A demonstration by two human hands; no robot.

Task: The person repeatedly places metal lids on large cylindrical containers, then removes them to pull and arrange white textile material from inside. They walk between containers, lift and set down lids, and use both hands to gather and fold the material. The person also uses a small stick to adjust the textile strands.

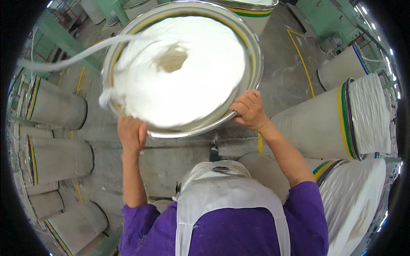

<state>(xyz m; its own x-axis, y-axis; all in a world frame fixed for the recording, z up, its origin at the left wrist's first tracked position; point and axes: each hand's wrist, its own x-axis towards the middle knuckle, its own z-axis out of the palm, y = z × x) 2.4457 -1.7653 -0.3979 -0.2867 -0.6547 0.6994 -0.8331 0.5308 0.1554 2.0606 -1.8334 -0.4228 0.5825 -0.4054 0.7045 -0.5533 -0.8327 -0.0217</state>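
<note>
In front of me stands a tall round can with a shiny metal rim (188, 133) and yellow and green bands inside its edge. Coiled white fibre sliver (205, 81) fills it, with a hole in the middle of the coil. My left hand (132, 133) grips the near left part of the rim. On the near right part, my right hand (250, 109) is closed round the same rim. A loose white strand of sliver (85, 53) runs from the coil off to the left, blurred. A small white tuft hangs over the rim's left side.
Several pale cans (62, 158) line the left side. On the right stand a can heaped with sliver (316, 119) and another full can (354, 196) close to my right arm. Green machinery (320, 21) stands at the back; yellow lines (301, 64) mark the concrete floor.
</note>
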